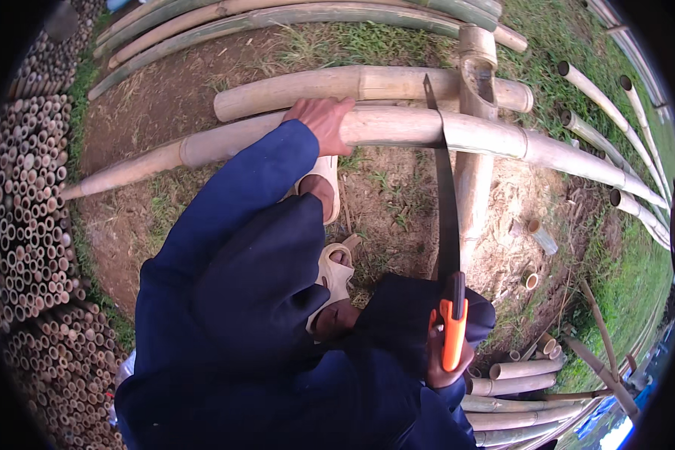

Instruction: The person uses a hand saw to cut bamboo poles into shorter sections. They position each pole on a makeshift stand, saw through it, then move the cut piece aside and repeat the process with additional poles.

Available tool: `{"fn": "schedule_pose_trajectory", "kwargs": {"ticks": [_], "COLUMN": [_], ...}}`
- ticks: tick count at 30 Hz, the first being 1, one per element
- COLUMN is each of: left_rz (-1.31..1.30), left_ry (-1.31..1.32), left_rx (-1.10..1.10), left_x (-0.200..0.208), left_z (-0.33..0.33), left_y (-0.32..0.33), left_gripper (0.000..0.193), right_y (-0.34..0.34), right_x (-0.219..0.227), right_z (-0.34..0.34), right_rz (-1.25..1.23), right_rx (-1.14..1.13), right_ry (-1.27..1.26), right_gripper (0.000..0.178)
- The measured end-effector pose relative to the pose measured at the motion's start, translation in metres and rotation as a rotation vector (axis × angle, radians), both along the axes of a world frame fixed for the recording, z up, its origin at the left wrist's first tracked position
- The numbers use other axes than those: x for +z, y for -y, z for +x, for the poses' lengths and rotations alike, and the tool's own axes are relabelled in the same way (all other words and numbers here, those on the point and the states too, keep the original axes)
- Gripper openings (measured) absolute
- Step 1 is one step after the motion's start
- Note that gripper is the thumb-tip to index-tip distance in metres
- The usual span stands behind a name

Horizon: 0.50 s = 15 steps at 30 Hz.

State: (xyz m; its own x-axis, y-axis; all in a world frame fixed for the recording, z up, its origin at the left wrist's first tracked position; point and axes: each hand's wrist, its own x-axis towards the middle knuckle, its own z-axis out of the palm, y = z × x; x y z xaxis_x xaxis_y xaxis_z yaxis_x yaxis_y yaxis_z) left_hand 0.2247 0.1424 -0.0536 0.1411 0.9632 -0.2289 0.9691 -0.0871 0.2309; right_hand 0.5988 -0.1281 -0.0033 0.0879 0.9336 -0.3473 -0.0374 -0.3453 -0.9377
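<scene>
A long pale bamboo pole (397,125) lies crosswise in front of me, resting on a bamboo support post (474,180). My left hand (322,122) is wrapped over the pole, left of the post. In my right hand (439,356), near the lower edge, is the orange handle of a handsaw (450,217). Its dark blade points away from me and lies against the pole just left of the post, with the tip reaching beyond it. Whether the teeth have cut into the pole, I cannot tell. Behind the pole lies a shorter, thicker bamboo piece (292,91).
Stacked bamboo with round cut ends (30,187) fills the left side. Several long poles (292,16) lie at the back, others (615,112) at the right. Short cut pieces (531,281) and sawdust (517,217) lie by the post. More bamboo lengths (525,384) lie at lower right.
</scene>
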Motion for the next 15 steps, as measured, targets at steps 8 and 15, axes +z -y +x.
{"fn": "schedule_pose_trajectory", "kwargs": {"ticks": [8,15], "left_rz": [-0.007,-0.063], "left_ry": [0.011,0.035], "left_rx": [-0.071,-0.058], "left_x": [-0.004,-0.010], "left_z": [-0.006,-0.002], "left_y": [-0.002,0.000], "left_gripper": [0.073,0.071], "right_y": [-0.165,-0.029], "right_x": [-0.033,0.001], "right_z": [-0.069,0.014], "right_rz": [0.225,0.141], "right_rx": [0.147,0.236], "right_ry": [0.219,0.252], "right_gripper": [0.025,0.015]}}
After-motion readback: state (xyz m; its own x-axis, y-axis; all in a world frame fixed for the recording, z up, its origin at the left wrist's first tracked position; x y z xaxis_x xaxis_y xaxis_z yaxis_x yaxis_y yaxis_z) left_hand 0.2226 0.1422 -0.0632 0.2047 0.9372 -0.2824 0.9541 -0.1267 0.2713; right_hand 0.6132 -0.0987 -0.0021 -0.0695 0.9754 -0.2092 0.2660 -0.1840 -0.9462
